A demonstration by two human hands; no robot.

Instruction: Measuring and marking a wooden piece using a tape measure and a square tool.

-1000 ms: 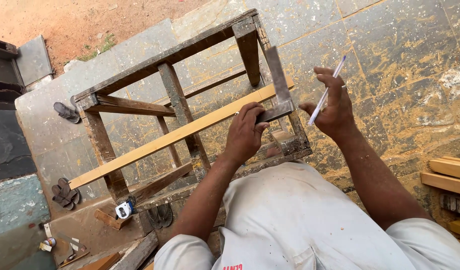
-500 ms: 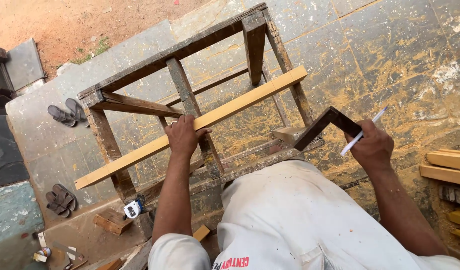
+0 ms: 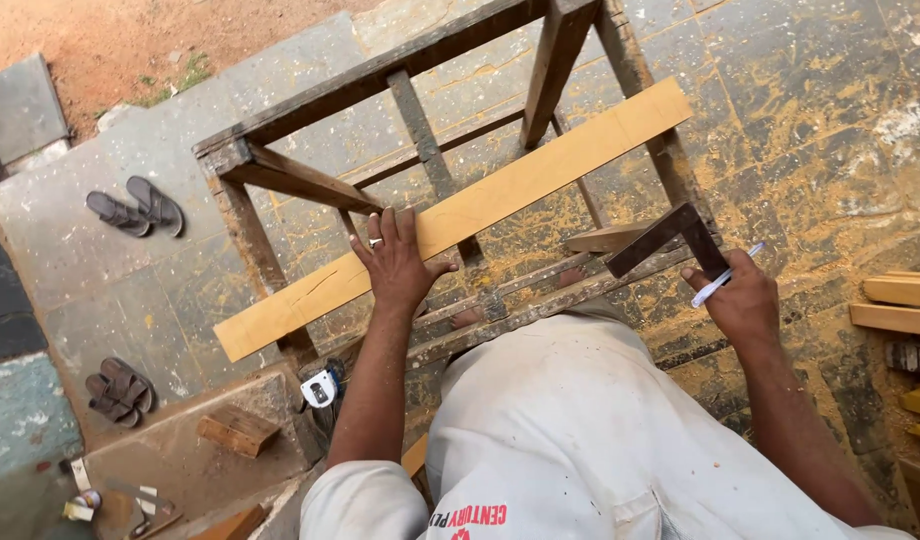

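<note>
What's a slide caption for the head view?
Left hand presses a pale plank on a wooden frame; right hand holds try square and pencil.

A single head-worn camera looks steeply down from above the person's own torso, facing forward over the white shirt at 6 o'clock. The view is close: both forearms enter from the bottom edge, the left hand (image 3: 398,262) just left of centre and the right hand (image 3: 745,300) at 3 o'clock. The wooden frame (image 3: 280,180) fills the centre and 12 o'clock. The stone floor (image 3: 830,120) spans the surround. No second view overlaps it.
</note>
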